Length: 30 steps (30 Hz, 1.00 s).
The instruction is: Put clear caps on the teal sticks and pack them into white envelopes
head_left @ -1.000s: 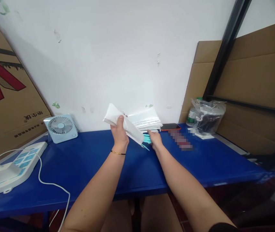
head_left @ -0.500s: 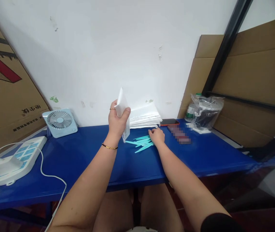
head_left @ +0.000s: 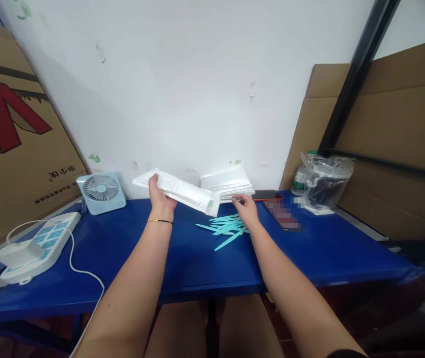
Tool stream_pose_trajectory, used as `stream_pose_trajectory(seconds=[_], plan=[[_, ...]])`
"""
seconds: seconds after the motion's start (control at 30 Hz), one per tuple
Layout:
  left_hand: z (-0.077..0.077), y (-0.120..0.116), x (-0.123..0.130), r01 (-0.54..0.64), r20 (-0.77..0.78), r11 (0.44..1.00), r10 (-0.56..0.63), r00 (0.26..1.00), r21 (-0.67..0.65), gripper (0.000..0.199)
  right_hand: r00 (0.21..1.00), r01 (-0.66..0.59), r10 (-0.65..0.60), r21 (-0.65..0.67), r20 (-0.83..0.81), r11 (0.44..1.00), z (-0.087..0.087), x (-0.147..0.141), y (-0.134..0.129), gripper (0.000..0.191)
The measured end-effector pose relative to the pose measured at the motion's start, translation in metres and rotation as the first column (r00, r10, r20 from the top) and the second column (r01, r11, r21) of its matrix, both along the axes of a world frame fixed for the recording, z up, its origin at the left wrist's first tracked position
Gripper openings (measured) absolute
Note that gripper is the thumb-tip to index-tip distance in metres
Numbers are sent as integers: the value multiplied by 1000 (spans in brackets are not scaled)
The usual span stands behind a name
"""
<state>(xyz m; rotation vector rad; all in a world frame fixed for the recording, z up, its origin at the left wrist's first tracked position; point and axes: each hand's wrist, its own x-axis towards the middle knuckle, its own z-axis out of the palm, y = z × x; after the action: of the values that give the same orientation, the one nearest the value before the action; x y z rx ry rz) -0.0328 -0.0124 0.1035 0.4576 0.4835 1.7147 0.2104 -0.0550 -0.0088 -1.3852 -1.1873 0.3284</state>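
My left hand [head_left: 160, 196] is closed around a long, flat white plastic packet [head_left: 186, 191], thumb on top. The packet is tilted, its right end lower, and a bit of turquoise shows through that clear end. My right hand [head_left: 247, 208] is bent over the table with thumb and fingertips pinched together. Whether anything is between them I cannot make out. Just below it lies a loose pile of thin, pointed turquoise strips [head_left: 227, 226]. A stack of similar white packets [head_left: 231, 181] rests against the wall behind my right hand.
Two phones lie right of the stack, one dark with an orange edge [head_left: 268, 195] and one partly blurred [head_left: 282, 216]. Farther right stand a bottle [head_left: 299, 180] and a plastic-wrapped item [head_left: 326, 184]. A small fan [head_left: 102, 191] and power strip [head_left: 44, 246] occupy the blue table's left [head_left: 123, 258].
My left hand has moved left and turned the packet from upright to lying slantwise. My right hand has lifted slightly off the turquoise strips, fingertips now pinched. The camera view has shifted a little.
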Motion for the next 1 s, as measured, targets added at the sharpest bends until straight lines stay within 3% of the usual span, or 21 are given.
stream_pose_trajectory(seconds=[0.07, 0.17, 0.27, 0.43, 0.57, 0.77, 0.9, 1.0], plan=[[-14, 3, -3, -14, 37, 999, 16, 999, -52, 18, 990, -131, 138, 140, -41, 981, 13, -8, -8, 20], [-32, 5, 1, -25, 22, 997, 27, 999, -73, 18, 950, -312, 301, 231, 82, 921, 25, -24, -19, 17], [-44, 5, 12, -56, -50, 998, 54, 997, -37, 23, 925, -351, 316, 153, 211, 924, 26, -36, -21, 16], [-51, 5, 31, -60, -85, 998, 58, 995, -18, 27, 914, -325, 313, 6, 257, 946, 15, -34, -10, 13], [-51, 3, 37, -38, -54, 999, 37, 998, -25, 27, 891, -341, 343, -62, 298, 938, 11, -29, -6, 11], [-47, 4, 31, -30, -69, 999, 27, 997, -33, 28, 859, -398, 394, -60, 327, 915, 12, -27, -7, 8], [-27, 11, 11, -84, -55, 995, 87, 995, 51, 29, 838, -309, 328, -117, 436, 944, 16, -5, -10, 8], [-5, 15, -10, -227, -138, 941, 267, 954, 253, 28, 754, -245, 326, -215, 570, 945, 15, 20, -11, 7]])
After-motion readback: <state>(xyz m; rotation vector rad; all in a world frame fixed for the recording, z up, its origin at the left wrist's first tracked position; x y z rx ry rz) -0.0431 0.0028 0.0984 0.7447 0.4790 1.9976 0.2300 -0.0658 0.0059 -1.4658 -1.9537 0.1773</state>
